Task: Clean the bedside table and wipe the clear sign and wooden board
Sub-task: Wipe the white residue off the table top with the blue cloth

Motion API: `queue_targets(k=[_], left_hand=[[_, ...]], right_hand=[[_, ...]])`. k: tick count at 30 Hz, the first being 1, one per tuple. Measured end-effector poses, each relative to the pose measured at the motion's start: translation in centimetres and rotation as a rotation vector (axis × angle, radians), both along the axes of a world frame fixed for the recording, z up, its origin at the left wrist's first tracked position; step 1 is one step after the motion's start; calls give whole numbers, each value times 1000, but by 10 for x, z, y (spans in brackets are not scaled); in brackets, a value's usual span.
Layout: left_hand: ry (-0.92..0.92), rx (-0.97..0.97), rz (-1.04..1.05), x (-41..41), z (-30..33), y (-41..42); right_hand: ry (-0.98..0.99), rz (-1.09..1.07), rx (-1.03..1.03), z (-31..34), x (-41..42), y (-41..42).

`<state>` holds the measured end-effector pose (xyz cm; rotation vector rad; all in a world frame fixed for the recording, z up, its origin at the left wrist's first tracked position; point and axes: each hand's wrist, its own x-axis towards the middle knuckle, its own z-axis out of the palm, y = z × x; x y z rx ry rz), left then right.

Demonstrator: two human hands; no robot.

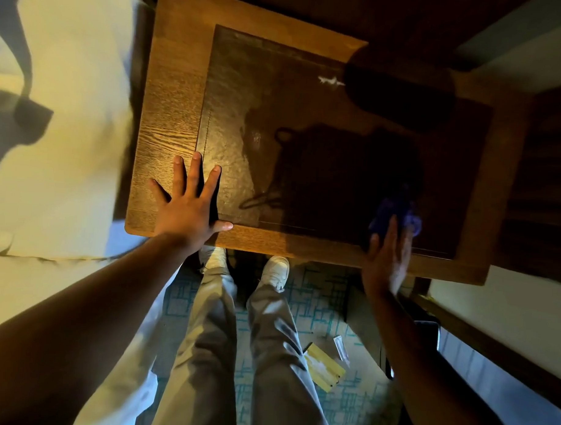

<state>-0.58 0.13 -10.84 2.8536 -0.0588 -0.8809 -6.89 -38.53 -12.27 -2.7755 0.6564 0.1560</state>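
Where lamplight falls across its left side, the bedside table (168,113) shows a golden oak-grain border framing a darker inset panel (244,122), glossy and faintly rippled; the right side lies in deep shadow. A small white streak (330,81) marks the panel toward the far edge. The left hand (190,203) lies flat at the near left corner, fingers straight and spread, straddling the border and the inset's corner, holding nothing. The right hand (387,257) is at the near edge toward the right, blurred, fingers extended over a blue cloth (397,210) pressed to the panel; whether any finger curls round it cannot be told. A yellow card (324,366) lies on the patterned carpet (345,405) below, beside the person's trousers (268,355).
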Motion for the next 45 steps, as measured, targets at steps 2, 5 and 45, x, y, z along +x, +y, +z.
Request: queue_targets(k=[2,5,45], left_hand=[[-2,15,-6,0,-1,1],[-14,3,-8,-1,-2,2],[32,3,47,2,1,-6]], right_hand=[[3,-98,8,3,5,-17],[11,-139,7,3,10,2],[-116,298,373,27,52,109]])
